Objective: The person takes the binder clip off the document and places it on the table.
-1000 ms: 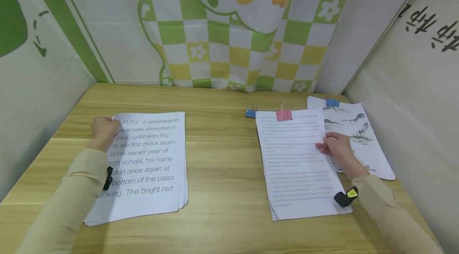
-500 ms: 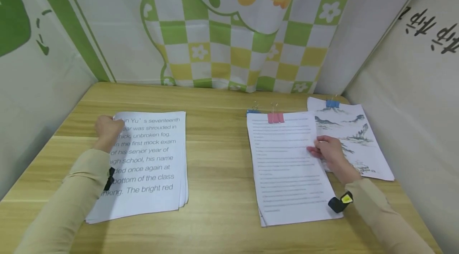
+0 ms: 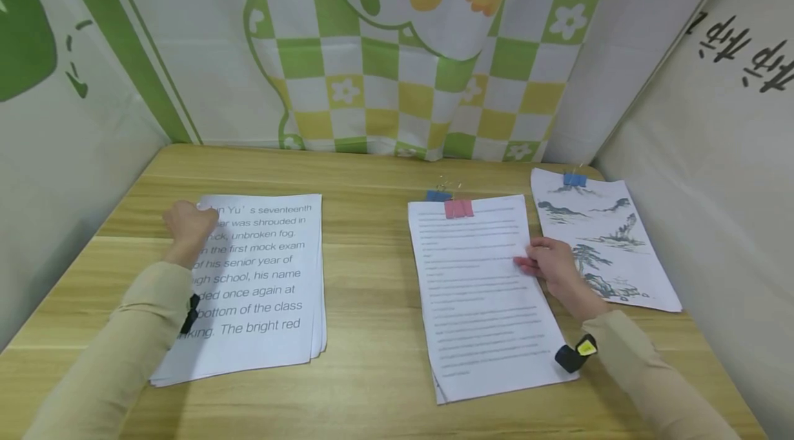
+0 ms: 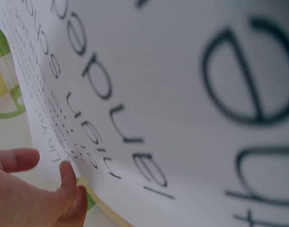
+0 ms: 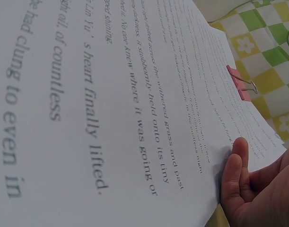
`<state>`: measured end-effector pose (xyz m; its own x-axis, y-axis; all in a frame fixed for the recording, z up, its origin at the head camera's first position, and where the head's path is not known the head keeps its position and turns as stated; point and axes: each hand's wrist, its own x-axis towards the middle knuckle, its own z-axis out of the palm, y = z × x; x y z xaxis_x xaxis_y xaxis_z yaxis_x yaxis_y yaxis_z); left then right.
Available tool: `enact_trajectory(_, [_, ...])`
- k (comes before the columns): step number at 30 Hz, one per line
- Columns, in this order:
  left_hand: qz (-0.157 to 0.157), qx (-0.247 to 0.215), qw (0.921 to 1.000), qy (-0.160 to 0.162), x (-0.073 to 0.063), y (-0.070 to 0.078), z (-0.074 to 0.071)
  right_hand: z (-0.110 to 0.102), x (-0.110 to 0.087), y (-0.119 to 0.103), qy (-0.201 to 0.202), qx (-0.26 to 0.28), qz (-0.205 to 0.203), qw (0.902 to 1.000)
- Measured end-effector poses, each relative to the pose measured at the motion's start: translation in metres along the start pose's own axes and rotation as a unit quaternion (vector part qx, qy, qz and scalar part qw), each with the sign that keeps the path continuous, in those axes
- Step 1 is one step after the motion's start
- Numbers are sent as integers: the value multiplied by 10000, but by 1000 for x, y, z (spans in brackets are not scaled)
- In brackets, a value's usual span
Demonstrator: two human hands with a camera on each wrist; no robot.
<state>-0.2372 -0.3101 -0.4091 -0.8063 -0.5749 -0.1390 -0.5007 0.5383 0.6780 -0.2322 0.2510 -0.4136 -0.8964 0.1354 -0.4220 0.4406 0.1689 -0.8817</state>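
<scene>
My left hand (image 3: 189,226) grips the top left corner of a stack of large-print sheets (image 3: 260,302) lying on the left of the table; in the left wrist view its bent fingers (image 4: 66,182) overlap that corner. On the right, my right hand (image 3: 555,267) holds the right edge of a stack of small-print sheets (image 3: 477,302). A pink binder clip (image 3: 459,209) bites the top of this stack, its wire handles raised. In the right wrist view two fingertips (image 5: 232,165) curl over the paper edge, below the clip.
A blue binder clip (image 3: 438,196) shows just behind the small-print stack. Farther right lies a stack with a landscape painting (image 3: 614,254), held by another blue binder clip (image 3: 575,180). Checked curtain (image 3: 397,81) closes off the table's (image 3: 366,274) back edge.
My right hand has slid the pink-clipped stack left and slightly nearer, uncovering more of the painting sheet. The left hand has shifted slightly right at its corner, covering more letters.
</scene>
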Motion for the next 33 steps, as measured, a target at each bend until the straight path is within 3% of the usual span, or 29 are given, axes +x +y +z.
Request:
enact_trajectory(5, [6,-260,9997,0,-8,10,3,4,1,2,19,-40,-62,10000])
enact_trajectory(14, [391,-605,9956,-597,-35,27,27,7,-1,3,-2,-25,-87,10000])
enact_trajectory(22, [412,-444,9925,-1063,-50,37,37,17,1,3,-82,65,-77,9999])
enact_trajectory(33, [639,-756,9781,-1834,-80,64,62,22,-5,6,-158,650,-95,9977])
